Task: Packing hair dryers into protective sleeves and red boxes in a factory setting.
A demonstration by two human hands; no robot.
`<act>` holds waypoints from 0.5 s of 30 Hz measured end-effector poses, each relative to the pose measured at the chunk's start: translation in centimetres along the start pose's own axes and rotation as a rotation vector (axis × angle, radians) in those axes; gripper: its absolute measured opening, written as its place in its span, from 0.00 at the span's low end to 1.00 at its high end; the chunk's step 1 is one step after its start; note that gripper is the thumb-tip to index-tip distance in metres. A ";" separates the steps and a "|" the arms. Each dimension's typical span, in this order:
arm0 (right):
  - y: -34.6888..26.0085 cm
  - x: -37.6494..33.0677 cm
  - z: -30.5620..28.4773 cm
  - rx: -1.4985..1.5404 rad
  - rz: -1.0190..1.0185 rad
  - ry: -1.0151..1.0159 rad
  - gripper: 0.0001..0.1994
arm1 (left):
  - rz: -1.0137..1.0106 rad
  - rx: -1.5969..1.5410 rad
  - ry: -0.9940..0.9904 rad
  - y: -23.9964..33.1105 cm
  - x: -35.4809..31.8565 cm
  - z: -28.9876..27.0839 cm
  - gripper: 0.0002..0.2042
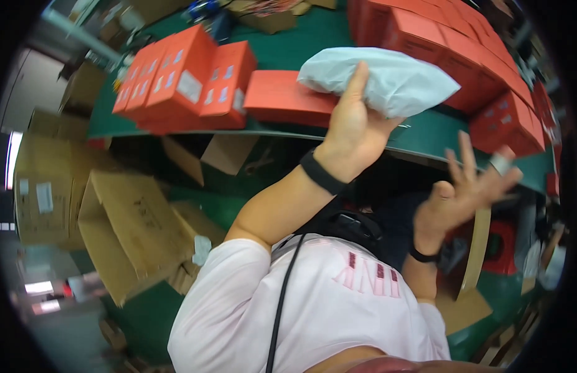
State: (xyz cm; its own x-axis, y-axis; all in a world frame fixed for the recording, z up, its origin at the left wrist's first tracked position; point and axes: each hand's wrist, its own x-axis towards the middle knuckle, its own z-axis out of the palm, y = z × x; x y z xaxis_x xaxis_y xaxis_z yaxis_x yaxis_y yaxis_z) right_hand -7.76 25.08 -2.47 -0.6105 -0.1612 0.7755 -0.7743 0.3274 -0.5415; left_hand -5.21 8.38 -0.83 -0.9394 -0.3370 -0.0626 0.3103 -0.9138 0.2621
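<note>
My left hand (357, 127) grips a white plastic-wrapped packet (388, 78) and holds it up over the table's near edge. The thumb lies across the packet's near face; the other fingers are hidden beneath it. Behind the packet, partly covered by it, an orange-red box (282, 96) lies on the green table (301, 40). To the right, my right hand (465, 193) is raised in front of the table edge with its fingers spread, slightly blurred, and nothing in the palm. A pale band wraps one of its fingers. Both wrists wear dark bands.
Orange-red boxes (182, 74) stand together on the table's left side. More orange-red boxes (450, 50) are stacked at the right. An opened cardboard carton (130, 230) and other cartons (46, 186) stand on the floor at left. A red stool (503, 248) is under the table at right.
</note>
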 end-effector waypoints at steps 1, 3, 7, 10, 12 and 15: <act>-0.4 0.6 0.7 0.114 -0.128 0.076 0.41 | 0.087 0.073 0.012 -0.1 0.2 -0.8 0.19; -1.3 1.7 -0.6 -0.028 -0.208 -0.056 0.41 | 0.169 0.175 0.053 -0.2 -0.1 -2.0 0.17; -1.1 1.8 1.5 -0.211 -0.230 -0.418 0.25 | 0.149 0.121 0.042 -2.0 -2.0 -0.7 0.14; -0.3 1.9 -0.2 0.031 -0.007 -0.485 0.07 | 0.140 0.107 0.028 -1.0 -2.6 -0.2 0.12; 0.6 1.6 -2.2 0.408 0.420 -0.673 0.09 | 0.101 0.120 -0.058 -0.6 -2.8 -0.6 0.12; 1.5 -0.2 -0.6 1.072 0.768 -0.579 0.16 | 0.085 0.632 -0.290 0.4 -3.6 -1.8 0.13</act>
State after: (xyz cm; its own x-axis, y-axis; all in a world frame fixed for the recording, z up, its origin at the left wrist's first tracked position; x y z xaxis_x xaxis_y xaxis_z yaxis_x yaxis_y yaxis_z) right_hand -8.70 26.11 -3.20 -0.7056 -0.7031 0.0881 0.1796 -0.2977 -0.9376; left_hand -1.41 8.85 -2.20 -0.9437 -0.2470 0.2199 0.3234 -0.5498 0.7702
